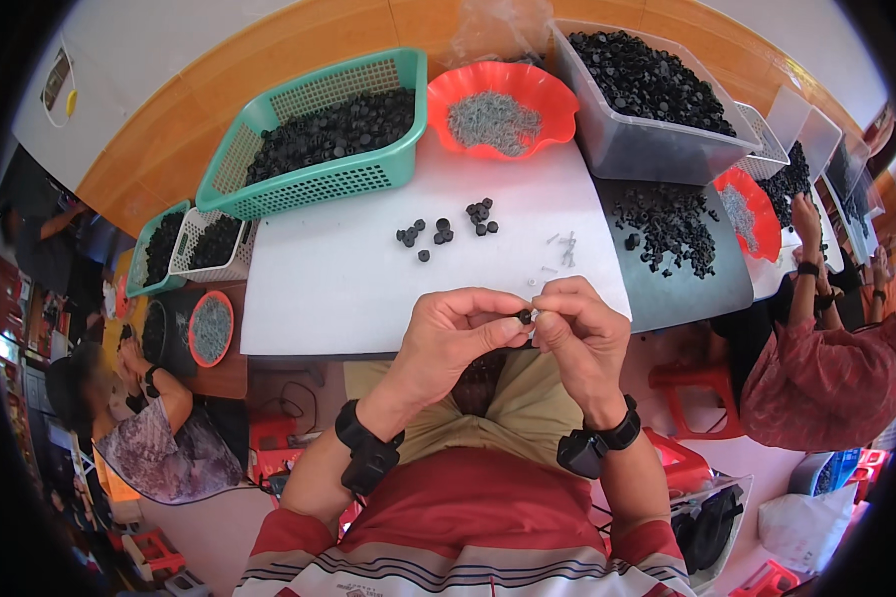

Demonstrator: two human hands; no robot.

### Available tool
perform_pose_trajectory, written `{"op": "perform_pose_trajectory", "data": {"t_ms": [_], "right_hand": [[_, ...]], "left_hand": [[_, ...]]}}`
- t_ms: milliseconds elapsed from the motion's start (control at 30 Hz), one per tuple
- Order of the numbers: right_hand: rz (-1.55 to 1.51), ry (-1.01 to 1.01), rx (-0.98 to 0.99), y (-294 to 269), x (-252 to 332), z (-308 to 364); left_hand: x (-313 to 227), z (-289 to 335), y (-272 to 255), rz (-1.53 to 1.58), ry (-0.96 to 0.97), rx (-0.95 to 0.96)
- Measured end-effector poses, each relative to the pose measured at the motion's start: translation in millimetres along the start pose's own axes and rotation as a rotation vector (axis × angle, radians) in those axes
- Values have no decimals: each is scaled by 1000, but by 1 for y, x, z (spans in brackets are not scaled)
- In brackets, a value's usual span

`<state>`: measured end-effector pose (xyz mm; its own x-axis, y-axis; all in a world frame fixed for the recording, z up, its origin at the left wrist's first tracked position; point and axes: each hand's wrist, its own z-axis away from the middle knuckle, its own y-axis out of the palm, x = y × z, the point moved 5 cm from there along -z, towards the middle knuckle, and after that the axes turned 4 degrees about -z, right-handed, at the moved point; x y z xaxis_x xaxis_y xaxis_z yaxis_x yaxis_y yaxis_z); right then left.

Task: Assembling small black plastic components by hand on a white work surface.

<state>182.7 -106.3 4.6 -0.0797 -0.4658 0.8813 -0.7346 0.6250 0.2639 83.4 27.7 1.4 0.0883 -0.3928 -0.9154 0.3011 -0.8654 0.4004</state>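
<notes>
Both hands meet in front of me, just above the near edge of the white work surface (314, 289). Between the thumb and index finger of my left hand (453, 333) is a small round black plastic part (524, 316). My right hand (582, 343) pinches a tiny pale piece (537, 315) against it; its exact kind is too small to make out. Beyond the hands lie loose black plastic parts (443, 235) in small clusters. A few grey screws (568, 249) lie to the right of them, past my right hand.
At the back stand a green basket (329, 189) of black parts, a red scalloped bowl (560, 88) of grey screws and a clear bin (657, 141) full of black parts. More black pieces (667, 229) cover a dark board at right. People work on both sides; a red stool (697, 398) stands right.
</notes>
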Motion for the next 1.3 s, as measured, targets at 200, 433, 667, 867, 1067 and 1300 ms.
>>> {"op": "perform_pose_trajectory", "data": {"t_ms": [200, 433, 667, 867, 1067, 1300], "right_hand": [[147, -85, 11, 2, 4, 2], [278, -146, 42, 5, 5, 8], [490, -192, 64, 4, 6, 11], [562, -232, 69, 3, 11, 11], [617, -291, 154, 8, 19, 9], [594, -290, 179, 10, 17, 8]], "left_hand": [[0, 5, -1, -36, 1, -5], [5, 6, -2, -60, 7, -33], [12, 6, -3, 22, -61, -21], [15, 7, -1, 54, -104, -11], [20, 6, -4, 141, -147, -22], [15, 9, 3, 234, -148, 4]]}}
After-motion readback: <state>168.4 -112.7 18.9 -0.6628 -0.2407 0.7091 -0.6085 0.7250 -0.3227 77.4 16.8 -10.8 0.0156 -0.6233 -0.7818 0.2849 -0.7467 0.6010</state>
